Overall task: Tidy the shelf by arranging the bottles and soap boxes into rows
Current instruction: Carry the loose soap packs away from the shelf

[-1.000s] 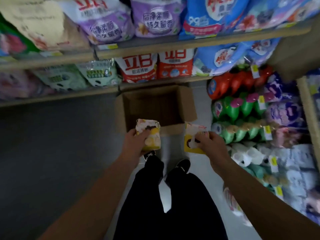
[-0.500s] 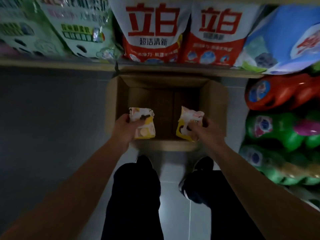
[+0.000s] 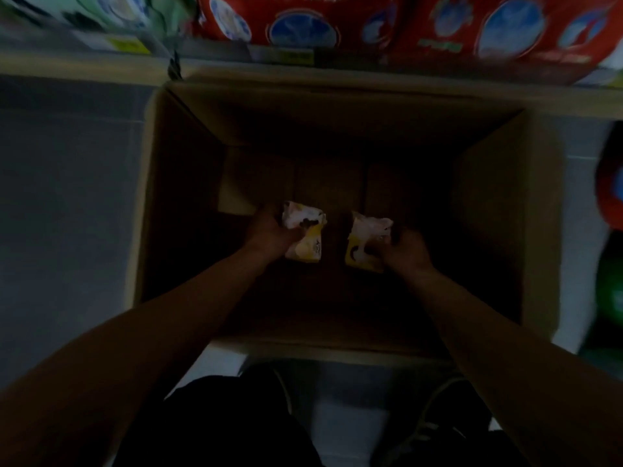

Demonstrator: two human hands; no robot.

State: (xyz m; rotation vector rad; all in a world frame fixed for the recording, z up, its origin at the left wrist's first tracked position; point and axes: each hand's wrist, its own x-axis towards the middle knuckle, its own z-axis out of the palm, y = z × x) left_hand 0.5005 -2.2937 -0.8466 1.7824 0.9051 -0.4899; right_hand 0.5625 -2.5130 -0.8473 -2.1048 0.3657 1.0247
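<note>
Both my hands reach down inside an open cardboard box on the floor. My left hand grips a yellow-and-white soap pack. My right hand grips a second yellow-and-white soap pack. The two packs hang side by side, a small gap between them, low in the dark box. Whether they touch the box bottom cannot be told.
The box stands against the lowest shelf edge. Red detergent bags and a green-white bag sit on that shelf above it. Red and green bottles line the right edge. Grey floor tiles lie to the left. My dark trousers fill the bottom.
I have bent down much closer. Both hands have gone from above the box's near edge down into the box, each still gripping its soap pack.
</note>
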